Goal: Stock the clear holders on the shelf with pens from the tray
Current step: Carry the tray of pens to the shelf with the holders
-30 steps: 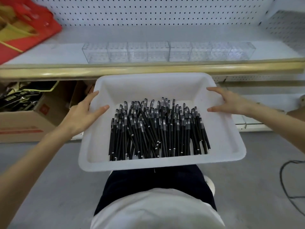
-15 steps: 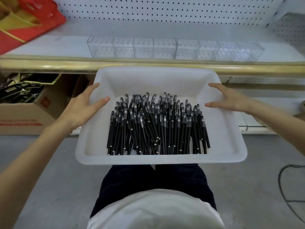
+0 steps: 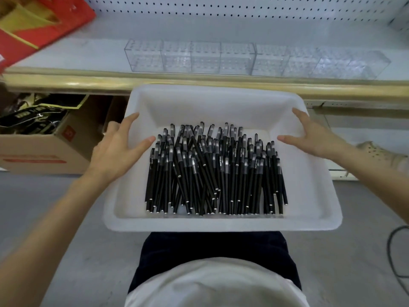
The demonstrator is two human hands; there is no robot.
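Both grips flat on the tray, pens all inside it.
Left grip (image 3: 118,151) and right grip (image 3: 314,138) lay on the left and right rims of the tray (image 3: 221,223), fingers straight, thumbs splayed inward, clasping nothing. Black pens (image 3: 217,173) were heaped inside the tray. Clear holders (image 3: 243,59) stood in a row on the shelf (image 3: 88,54) beyond the tray's far edge. A cardboard box (image 3: 44,151) sat left of the tray.

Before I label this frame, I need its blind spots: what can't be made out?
Head view only.
Pens: print too small to read.
Tray: underside hidden by the tray itself.
Left hand and right hand: outer fingers behind the tray rim.
Holders: right end blurred.
Cable: cut by the right edge.
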